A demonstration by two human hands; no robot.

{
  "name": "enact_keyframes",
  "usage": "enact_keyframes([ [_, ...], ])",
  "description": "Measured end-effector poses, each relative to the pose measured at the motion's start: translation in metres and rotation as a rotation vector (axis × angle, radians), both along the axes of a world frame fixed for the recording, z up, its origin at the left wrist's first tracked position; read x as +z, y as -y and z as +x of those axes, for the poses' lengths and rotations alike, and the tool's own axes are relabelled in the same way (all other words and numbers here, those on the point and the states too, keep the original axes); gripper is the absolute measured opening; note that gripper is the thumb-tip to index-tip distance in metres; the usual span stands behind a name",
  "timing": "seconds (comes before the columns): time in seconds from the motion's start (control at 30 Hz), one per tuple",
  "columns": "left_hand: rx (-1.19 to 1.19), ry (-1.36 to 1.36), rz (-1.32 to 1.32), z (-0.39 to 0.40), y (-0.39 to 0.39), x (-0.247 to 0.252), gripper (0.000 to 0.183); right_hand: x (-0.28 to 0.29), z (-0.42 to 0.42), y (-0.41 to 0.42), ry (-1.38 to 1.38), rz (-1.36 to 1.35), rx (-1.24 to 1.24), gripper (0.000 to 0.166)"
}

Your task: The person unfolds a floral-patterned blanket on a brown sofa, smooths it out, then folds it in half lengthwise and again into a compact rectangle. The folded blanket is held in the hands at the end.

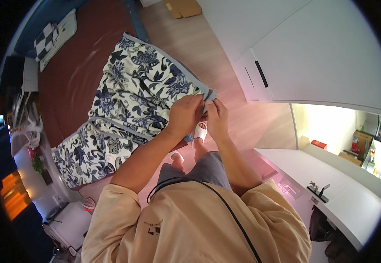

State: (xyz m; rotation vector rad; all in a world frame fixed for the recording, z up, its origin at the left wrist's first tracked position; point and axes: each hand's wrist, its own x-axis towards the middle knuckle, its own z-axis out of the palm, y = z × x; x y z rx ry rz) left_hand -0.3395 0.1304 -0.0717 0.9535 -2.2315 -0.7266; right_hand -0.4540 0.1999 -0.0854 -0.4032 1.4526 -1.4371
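Note:
A blanket point(144, 82) with a blue-and-white floral print and a grey border spreads from a bed's brown surface point(75, 75) towards me. Both my hands are at one corner of it, close together. My left hand point(186, 111) has its fingers curled round the grey edge near the corner. Just beside it, my right hand point(217, 113) pinches the grey corner point(210, 95) between thumb and fingers. The fingertips are partly hidden where the hands meet. Another part of the blanket, with its own grey edge, lies folded at the lower left.
A checkered pillow point(47, 41) lies at the bed's far left. White cabinets point(322, 62) stand on the right, above a white desk point(335, 177) with keys. A cardboard piece point(185, 8) is on the wooden floor. My slippers point(200, 131) stand close to the bed. A potted plant point(38, 164) is at left.

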Motion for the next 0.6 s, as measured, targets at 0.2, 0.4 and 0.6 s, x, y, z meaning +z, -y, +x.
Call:
enact_keyframes([
  [0.2, -0.037, -0.015, 0.050, 0.008, -0.029, -0.001, 0.037, -0.020, -0.020, 0.015, -0.105, 0.085, 0.001, 0.029],
  [0.4, 0.219, -0.020, 0.107, 0.043, -0.047, -0.026, 0.050, 0.033, -0.058, 0.050, -0.045, 0.000, 0.018, 0.025],
  [0.6, 0.255, 0.104, -0.035, 0.130, -0.063, -0.088, 0.042, 0.124, -0.096, 0.058, 0.077, -0.313, 0.010, 0.019],
])
